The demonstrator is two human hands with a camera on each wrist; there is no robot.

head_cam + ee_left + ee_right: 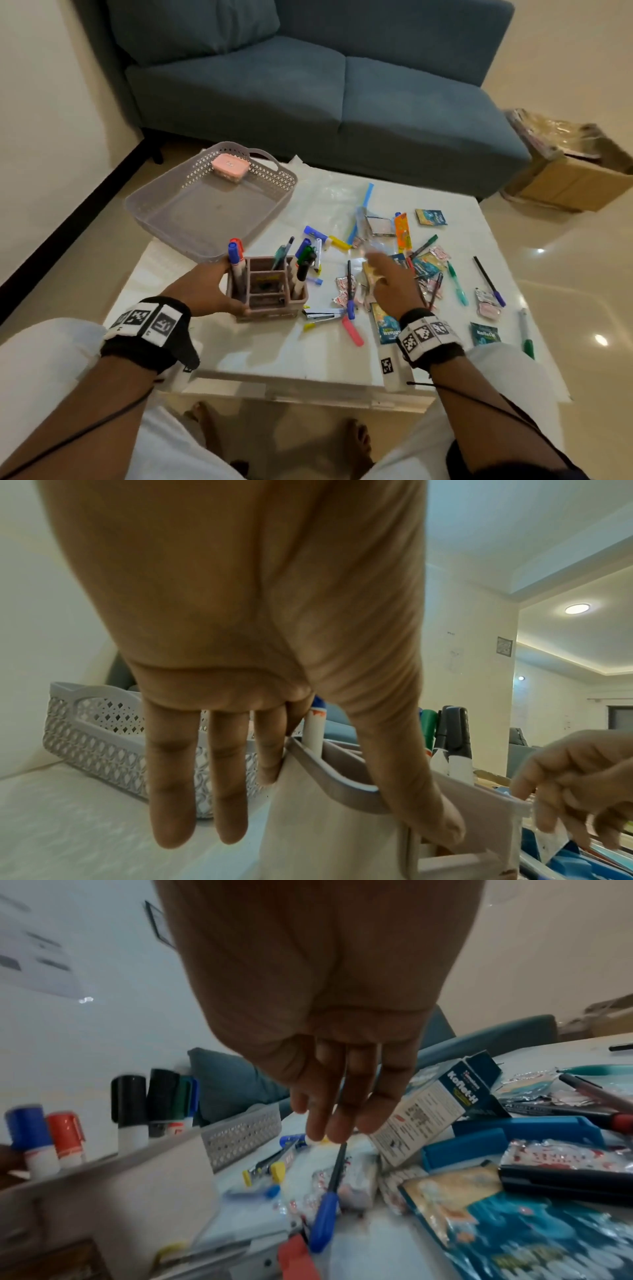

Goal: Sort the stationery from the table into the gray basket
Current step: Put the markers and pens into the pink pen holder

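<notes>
Two containers stand on the white table [260, 356] in the head view. A gray basket [205, 209] at the far left holds one pink box [230, 167] against its far wall. A pinkish desk organizer [270, 291], divided into compartments, holds upright markers: a blue-capped and a red-capped one at its left, pens and dark-capped markers at its right; the middle cells show no pens. The left hand [205, 291] grips the organizer's left wall, thumb over the near corner. The right hand [394, 284] hovers over loose stationery with fingers extended and relaxed, holding nothing; its tips are blurred. Scattered items include a stapler [322, 314], a pink highlighter [352, 330], a blue-capped pen [350, 291], two green pens, and several foil sachets.

Left wrist view: three fingers [171, 777] of the left hand hang straight outside the organizer [329, 818], while the thumb hooks over its rim. The basket [95, 739] stands just behind.

Right wrist view: the right hand's fingers [342, 1118] point down, close together, above the blue-capped pen [329, 1199]; whether they touch it cannot be told. Four marker caps show clearly in the organizer [103, 1177]: one blue, one red, two black.
</notes>
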